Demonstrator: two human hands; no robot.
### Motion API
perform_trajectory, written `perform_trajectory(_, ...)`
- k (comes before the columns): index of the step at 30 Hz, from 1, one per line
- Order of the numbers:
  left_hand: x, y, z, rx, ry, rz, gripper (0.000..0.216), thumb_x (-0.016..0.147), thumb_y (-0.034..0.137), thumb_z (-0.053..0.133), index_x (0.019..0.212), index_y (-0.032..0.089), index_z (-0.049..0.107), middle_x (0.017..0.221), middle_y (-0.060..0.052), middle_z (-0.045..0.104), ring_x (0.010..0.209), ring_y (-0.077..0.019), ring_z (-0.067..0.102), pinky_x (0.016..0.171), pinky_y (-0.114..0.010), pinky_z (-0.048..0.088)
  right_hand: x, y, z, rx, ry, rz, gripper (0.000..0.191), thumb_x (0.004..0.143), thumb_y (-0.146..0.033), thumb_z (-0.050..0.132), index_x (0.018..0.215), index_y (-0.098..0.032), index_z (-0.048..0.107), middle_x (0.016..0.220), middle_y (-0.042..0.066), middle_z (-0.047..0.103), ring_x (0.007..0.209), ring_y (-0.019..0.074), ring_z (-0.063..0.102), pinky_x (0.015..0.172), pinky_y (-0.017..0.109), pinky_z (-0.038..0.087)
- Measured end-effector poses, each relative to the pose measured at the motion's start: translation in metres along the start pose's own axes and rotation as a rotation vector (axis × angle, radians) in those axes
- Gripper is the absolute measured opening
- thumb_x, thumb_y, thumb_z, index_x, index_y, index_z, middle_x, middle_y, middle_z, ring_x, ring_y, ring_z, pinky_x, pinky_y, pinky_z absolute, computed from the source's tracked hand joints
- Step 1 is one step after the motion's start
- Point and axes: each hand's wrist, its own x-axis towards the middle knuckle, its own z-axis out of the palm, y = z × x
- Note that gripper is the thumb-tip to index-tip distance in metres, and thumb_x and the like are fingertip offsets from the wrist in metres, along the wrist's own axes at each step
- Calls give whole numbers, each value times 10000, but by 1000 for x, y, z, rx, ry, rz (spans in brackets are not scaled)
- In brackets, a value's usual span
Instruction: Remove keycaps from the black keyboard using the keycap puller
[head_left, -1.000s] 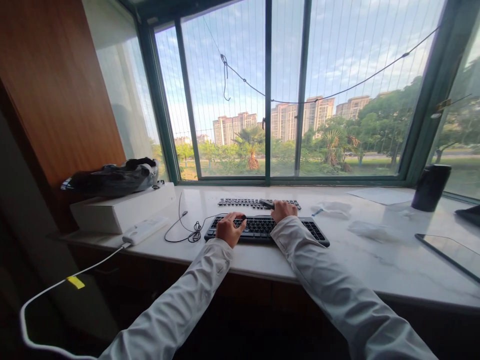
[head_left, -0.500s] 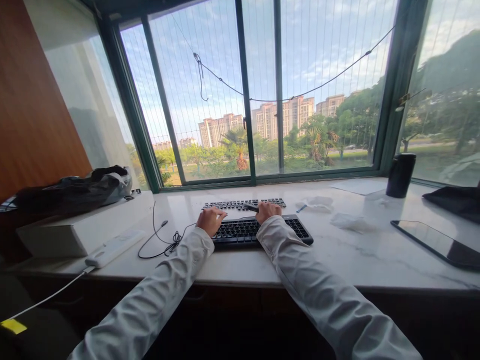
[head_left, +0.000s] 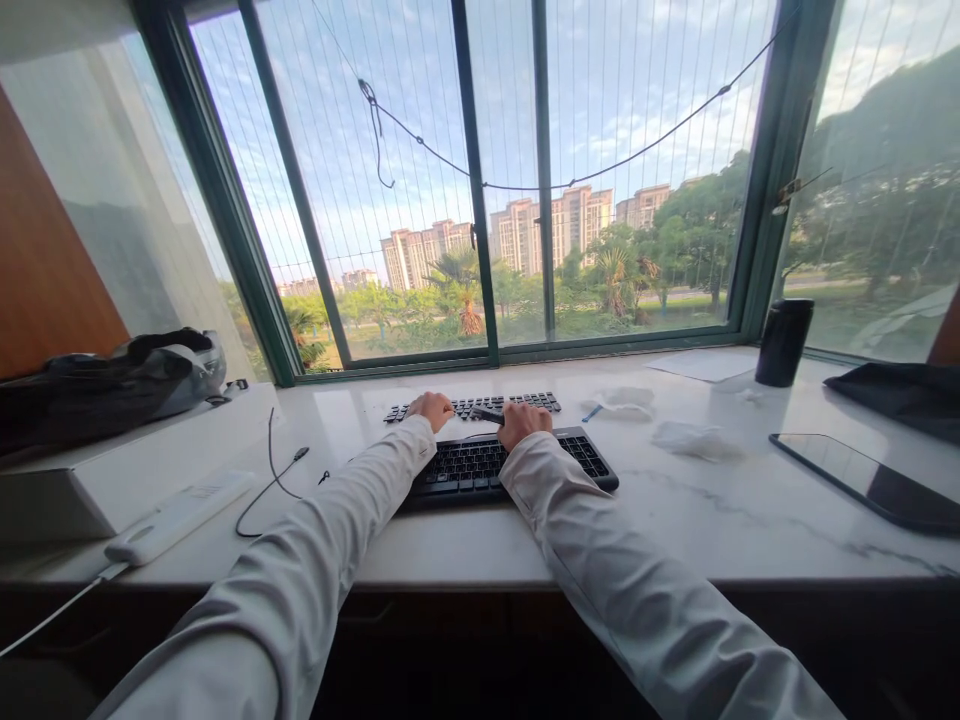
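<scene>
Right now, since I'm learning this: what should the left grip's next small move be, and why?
Probably the bare left grip should set down any piece it holds among the small black keycaps: it overlaps their left part in view, its contents hidden, while the right grip holds a slim dark tool.

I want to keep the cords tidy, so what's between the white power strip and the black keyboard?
In the head view, a black cable lies between the power strip and the keyboard; the left sleeve hides part of that stretch.
</scene>
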Motion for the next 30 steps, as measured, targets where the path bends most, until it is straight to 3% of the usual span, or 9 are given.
perform_trajectory(8,4,-3,17,4,-22,-47,187,755,394,660,891,318,764,963,-14,736,913,-222,655,831,-288,489,-1,-2,-4,17,-25,-5,204,792,-227,534,957,-164,635,889,117,685,829,246,643,721,351,431)
perform_trajectory(18,3,1,17,-14,-3,-69,202,749,415,673,914,337,760,959,-9,737,919,-225,655,834,-288,489,-1,-3,-3,3,-11,-23,215,775,-223,539,957,-167,639,893,118,686,831,253,647,713,353,441)
perform_trajectory(23,-1,-1,5,-3,14,-87,228,722,408,700,923,320,763,942,-34,740,897,-232,662,821,-285,483,0,-3,-1,8,4,-27,201,781,-241,539,929,-168,654,864,113,689,808,249,645,724,354,435)
perform_trajectory(30,-28,5,-32,-2,87,-78,277,747,505,637,948,350,749,922,-21,741,898,-241,656,790,-303,473,-2,-10,-5,46,58,-21,272,844,-320,464,925,-186,687,911,128,690,865,248,635,818,380,410)
